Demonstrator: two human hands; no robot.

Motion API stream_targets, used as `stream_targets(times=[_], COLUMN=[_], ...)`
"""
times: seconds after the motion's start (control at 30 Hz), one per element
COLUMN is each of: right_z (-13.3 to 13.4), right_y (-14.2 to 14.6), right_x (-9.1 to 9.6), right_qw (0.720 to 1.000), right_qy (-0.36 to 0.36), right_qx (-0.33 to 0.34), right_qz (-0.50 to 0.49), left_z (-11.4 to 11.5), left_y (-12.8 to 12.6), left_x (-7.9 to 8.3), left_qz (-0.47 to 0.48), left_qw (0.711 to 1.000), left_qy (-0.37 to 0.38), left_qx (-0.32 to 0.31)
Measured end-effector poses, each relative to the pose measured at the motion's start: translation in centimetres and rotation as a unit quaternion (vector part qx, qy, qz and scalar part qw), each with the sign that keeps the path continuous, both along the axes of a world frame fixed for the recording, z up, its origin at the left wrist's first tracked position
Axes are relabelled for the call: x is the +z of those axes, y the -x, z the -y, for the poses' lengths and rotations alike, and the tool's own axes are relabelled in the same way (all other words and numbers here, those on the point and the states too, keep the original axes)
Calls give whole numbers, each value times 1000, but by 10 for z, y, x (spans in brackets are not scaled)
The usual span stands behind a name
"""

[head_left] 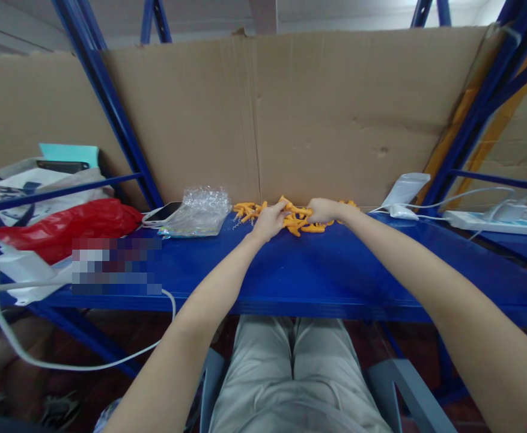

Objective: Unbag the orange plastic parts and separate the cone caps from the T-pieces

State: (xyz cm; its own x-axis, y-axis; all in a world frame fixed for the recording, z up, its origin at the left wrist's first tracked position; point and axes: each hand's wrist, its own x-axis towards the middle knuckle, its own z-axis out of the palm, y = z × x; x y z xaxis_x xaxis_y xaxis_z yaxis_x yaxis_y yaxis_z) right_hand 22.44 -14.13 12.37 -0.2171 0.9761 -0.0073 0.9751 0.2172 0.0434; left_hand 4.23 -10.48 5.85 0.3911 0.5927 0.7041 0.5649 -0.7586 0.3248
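Observation:
A pile of small orange pieces, glossy and irregular in shape, lies on the blue shelf top against the cardboard. At the pile's left side my left hand is closed, thumb and fingers pinching an orange piece. My right hand is curled closed at the right of the pile, touching or very near the pieces; what its fingers hold is hidden. More orange pieces lie to the left of my left hand, with thin, shiny coiled bits beside them. Some others show behind my right wrist.
Clear plastic bags and a phone lie left of the pile. Further left is a red plastic bag. A white power strip and cables are at right. Cardboard walls the back between blue posts.

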Motion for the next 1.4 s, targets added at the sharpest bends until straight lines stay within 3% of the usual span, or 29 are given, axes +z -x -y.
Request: stream_targets(times=[0.17,0.43,0.57,0.77,0.97,1.17,1.4], right_z=[1,1,3,6,8,9,9], right_y=[9,6,6,4,-1,-8,-10], right_x=[-9,-19,-23,-38,-47,-52,-53], right_qw=[987,968,957,959,965,965,972], right_qy=[-123,-200,-244,-243,-235,-251,-227], right_qx=[-8,5,4,0,-1,62,64], right_qz=[101,152,154,144,116,39,-6], left_z=[-4,-3,-6,-17,-19,-13,-11], left_y=[2,2,-1,-5,-5,6,10], left_x=[0,1,0,-8,-13,-9,-8], left_qz=[10,43,87,97,43,6,-13], left_qw=[1000,999,993,972,990,1000,998], left_qy=[-16,13,84,196,127,20,1], left_qx=[3,-4,-19,-84,-47,24,55])
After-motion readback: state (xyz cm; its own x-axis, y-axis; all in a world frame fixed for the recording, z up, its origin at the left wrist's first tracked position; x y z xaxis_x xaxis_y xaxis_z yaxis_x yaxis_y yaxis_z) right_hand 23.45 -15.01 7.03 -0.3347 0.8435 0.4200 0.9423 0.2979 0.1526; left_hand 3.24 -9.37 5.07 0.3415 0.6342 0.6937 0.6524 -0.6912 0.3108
